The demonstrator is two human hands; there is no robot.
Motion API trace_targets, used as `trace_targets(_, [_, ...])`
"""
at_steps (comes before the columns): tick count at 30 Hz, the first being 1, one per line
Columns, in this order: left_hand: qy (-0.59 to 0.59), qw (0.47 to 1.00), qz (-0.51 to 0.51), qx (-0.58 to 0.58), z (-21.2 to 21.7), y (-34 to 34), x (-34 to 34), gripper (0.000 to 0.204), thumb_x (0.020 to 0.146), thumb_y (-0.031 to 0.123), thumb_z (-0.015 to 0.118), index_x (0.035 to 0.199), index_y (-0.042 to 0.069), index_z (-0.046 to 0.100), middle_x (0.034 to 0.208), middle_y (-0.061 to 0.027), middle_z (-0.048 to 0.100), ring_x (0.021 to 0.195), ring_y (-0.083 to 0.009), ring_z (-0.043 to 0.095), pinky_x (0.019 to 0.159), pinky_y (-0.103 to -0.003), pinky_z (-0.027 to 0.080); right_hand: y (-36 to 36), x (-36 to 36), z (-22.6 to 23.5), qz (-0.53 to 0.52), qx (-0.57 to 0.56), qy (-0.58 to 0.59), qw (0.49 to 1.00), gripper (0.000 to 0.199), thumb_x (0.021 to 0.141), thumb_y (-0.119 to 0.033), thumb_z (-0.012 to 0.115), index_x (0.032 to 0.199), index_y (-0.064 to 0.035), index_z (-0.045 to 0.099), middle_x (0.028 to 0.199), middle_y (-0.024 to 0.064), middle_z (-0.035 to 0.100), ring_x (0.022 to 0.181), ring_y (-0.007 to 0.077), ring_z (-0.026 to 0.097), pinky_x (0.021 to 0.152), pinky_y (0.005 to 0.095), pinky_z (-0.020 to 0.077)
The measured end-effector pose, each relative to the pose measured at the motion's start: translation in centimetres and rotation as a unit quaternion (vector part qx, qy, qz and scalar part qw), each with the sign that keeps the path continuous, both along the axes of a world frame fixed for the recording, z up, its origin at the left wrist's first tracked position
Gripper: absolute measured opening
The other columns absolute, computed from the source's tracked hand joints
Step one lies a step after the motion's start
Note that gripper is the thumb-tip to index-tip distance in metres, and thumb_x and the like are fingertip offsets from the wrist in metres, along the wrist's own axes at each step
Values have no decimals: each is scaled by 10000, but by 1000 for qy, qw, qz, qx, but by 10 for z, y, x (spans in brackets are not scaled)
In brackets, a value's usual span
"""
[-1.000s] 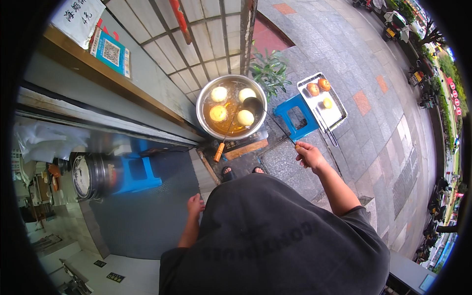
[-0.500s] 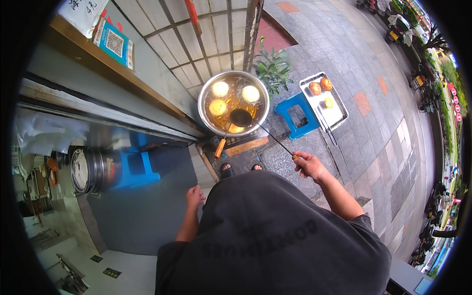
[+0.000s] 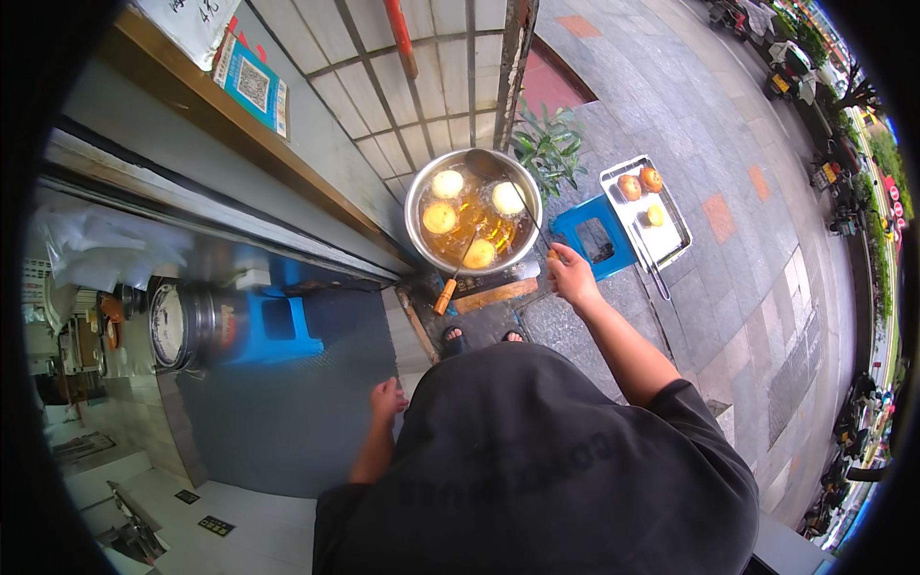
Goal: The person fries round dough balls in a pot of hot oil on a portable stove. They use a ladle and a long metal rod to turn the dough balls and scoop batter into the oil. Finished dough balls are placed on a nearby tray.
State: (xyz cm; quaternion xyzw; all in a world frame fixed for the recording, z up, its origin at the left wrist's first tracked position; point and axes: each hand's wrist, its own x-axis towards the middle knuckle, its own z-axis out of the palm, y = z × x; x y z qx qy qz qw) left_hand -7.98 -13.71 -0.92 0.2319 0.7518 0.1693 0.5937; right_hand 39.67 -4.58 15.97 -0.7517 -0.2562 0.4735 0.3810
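Note:
My right hand (image 3: 572,278) is closed round the handle of a long dark ladle (image 3: 485,165). Its bowl is over the far side of a wide metal basin (image 3: 414,213) of bubbling oil. Pale round cakes, one at the far left (image 3: 447,184) and one at the right (image 3: 508,197), float in it. Two yellower ones lie nearer, at the left (image 3: 440,218) and front (image 3: 480,254). A second tool's wooden handle (image 3: 446,297) leans out over the near rim. My left hand (image 3: 388,397) hangs at my side, fingers curled, with nothing seen in it.
Right of the basin, a blue stool (image 3: 623,251) stands beside a metal tray (image 3: 679,251) holding browned cakes (image 3: 651,180) and tongs (image 3: 659,282). A leafy plant (image 3: 551,149) grows behind. A tiled wall (image 3: 422,91) rises beyond the basin; a counter edge (image 3: 259,144) runs along the left.
My right hand has moved forward and slightly left, carrying the ladle's bowl from the near middle of the basin to its far side. My left hand stays low at my side.

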Motion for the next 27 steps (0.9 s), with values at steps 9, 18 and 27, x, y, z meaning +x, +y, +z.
trace_targets(9, [59,996,-60,17,11,-12,-17,445,939,401,572,1165,19,537,861,-114,638,542,-215,631,436,-317,478,63,-23,-25,-70,-55,154,984,274,935,-178,546,1207,-147,553,691,-9,552,513,89,467,434,246,366])
trace_targets(18, [56,998,-33,-15,24,-22,-7,470,940,425,560,1159,9,540,858,-118,630,591,-229,642,467,-330,507,56,-42,2,-34,-44,237,970,155,938,-158,471,1050,-108,567,695,22,577,477,97,500,399,258,399])
trace_targets(27, [55,996,-54,39,21,-9,-2,495,944,435,558,1183,3,531,862,-122,628,569,-232,645,459,-307,488,44,-68,9,-16,-57,298,953,152,971,-194,509,1103,-138,562,701,-1,580,503,85,485,414,234,371])
